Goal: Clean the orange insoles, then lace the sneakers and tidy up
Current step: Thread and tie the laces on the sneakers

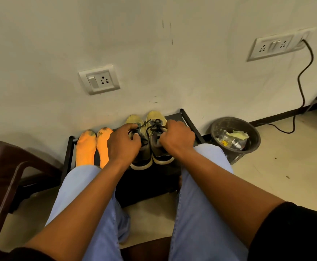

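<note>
Clearly the lacing step is in hand — the left hand (122, 143) and right hand (176, 137), apart, each curl onto a sneaker (158, 146) on the black rack (186, 117). Both insoles (86, 149) lie beside them, stained — I'd tighten the laces (156, 124) next.

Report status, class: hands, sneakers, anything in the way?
Left hand and right hand each gripping a sneaker. Orange insoles beside them on rack. Nothing blocking.
</note>
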